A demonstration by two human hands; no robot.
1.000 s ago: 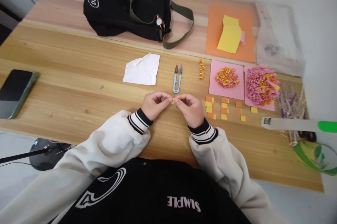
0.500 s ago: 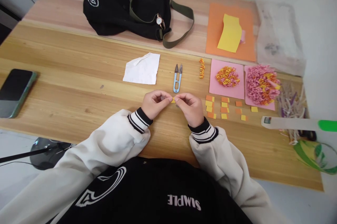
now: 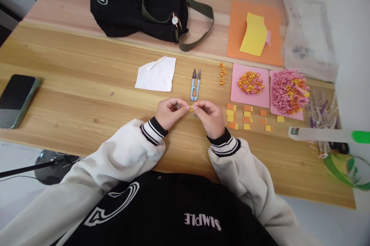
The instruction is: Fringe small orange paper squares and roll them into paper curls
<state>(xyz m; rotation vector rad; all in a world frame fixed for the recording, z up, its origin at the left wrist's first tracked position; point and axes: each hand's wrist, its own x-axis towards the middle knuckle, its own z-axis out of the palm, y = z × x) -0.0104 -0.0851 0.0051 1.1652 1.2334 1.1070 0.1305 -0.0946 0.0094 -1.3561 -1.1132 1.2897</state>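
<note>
Between my two hands is a small yellow paper piece (image 3: 191,108), mostly covered by the fingertips. My left hand (image 3: 172,112) pinches its left end, and my right hand (image 3: 210,118) pinches the right end. Just beyond the fingers lie blue-handled thread snips (image 3: 195,85) with their blades apart, pointing away from me. To the right of my right hand, several small orange and yellow paper pieces (image 3: 247,114) lie in columns. Farther back is a short row of little orange folded pieces (image 3: 222,73). A torn white paper (image 3: 156,74) lies left of the snips.
Pink sheets at right carry an orange-yellow pile (image 3: 251,83) and a larger pink pile (image 3: 290,91). Behind them lie an orange sheet (image 3: 234,41) and a yellow sheet (image 3: 253,34). A black bag (image 3: 127,7) is at the back, a phone (image 3: 17,99) far left, a green-and-white strip (image 3: 323,135) right.
Both hands keep pinching the yellow paper piece at nearly the same spot. The yellow shows slightly less between the fingertips, and the whole view has shifted a little.
</note>
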